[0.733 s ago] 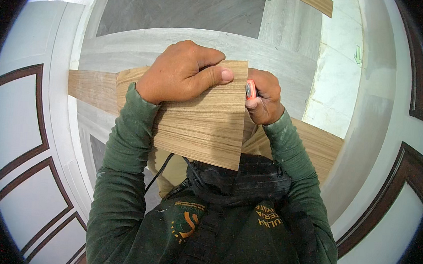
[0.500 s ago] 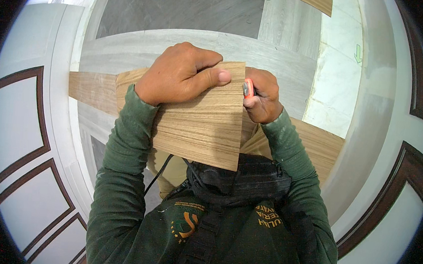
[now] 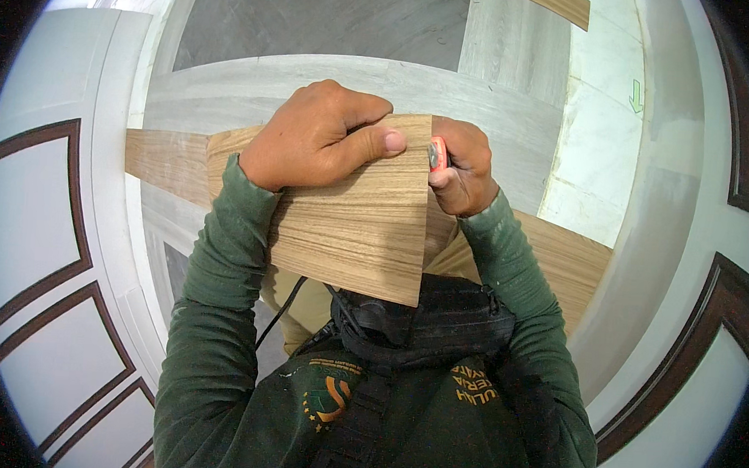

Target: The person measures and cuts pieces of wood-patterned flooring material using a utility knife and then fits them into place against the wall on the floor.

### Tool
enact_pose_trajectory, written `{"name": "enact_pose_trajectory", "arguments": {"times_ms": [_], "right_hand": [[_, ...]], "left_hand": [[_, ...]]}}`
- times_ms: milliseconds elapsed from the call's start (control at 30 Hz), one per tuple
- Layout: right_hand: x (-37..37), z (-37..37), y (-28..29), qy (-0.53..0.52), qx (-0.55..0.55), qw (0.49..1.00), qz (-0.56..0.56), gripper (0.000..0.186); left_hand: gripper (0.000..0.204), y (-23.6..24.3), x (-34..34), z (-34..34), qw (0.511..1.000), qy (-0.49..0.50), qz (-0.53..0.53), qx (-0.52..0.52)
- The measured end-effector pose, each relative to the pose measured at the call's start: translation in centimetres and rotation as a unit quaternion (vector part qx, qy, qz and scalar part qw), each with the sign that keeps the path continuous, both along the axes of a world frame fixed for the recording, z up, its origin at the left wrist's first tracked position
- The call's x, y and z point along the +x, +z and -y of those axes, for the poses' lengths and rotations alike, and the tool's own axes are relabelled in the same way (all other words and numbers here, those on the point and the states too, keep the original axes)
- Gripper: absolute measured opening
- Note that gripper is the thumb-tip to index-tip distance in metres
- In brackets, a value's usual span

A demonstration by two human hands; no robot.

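Note:
My left hand [image 3: 316, 138] grips the top edge of a light brown wood-grain plank piece [image 3: 354, 229], with the thumb pressed flat along its face near the right edge. My right hand [image 3: 463, 167] is closed around a small orange-handled cutter [image 3: 437, 153], held against the plank's right edge near the top corner. The blade itself is hidden behind the plank and fingers. Both green sleeves come up from the lower edge of the head view.
A longer wood-grain plank [image 3: 162, 159] lies across the floor behind the held piece, and its other end [image 3: 560, 256] shows on the right. Grey floor panels [image 3: 335, 20] lie beyond. White panelled walls with dark trim [image 3: 44, 242] stand on both sides. A black chest pack [image 3: 429, 317] hangs below.
My right hand has slid slightly down and left along the plank's right edge, and the cutter's orange body shows more. The left hand and plank have held still.

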State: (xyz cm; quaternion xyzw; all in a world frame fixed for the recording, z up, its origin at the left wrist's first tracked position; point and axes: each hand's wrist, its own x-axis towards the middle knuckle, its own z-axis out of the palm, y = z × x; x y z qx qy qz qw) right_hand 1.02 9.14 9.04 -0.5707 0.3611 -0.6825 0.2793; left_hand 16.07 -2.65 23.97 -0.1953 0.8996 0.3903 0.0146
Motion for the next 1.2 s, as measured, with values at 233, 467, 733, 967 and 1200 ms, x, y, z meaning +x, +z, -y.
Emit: {"name": "enact_pose_trajectory", "arguments": {"times_ms": [233,467,733,967,1200], "right_hand": [[0.0,0.2,0.6,-0.003,-0.001,1.0,0.014,0.049],[-0.3,0.6,0.8,-0.006,-0.017,1.0,0.004,0.047],[-2.8,2.9,-1.0,-0.079,0.115,0.989,0.045,0.046],[-0.8,-3.4,-0.6,-0.031,0.182,0.978,0.099,0.064],[0.0,-3.9,0.8,-0.001,0.111,0.994,0.022,0.061]], "left_hand": [[0.046,0.0,0.0,0.2,1.0,0.003,0.01,0.006],[0.046,-0.2,0.0,0.3,1.0,-0.002,0.01,0.0],[0.046,-0.4,-0.9,-1.6,0.996,-0.081,0.014,-0.021],[0.047,-0.1,-0.2,-0.3,0.999,-0.032,0.023,-0.036],[0.048,-1.1,-0.6,0.4,0.998,-0.025,0.006,-0.051]]}}
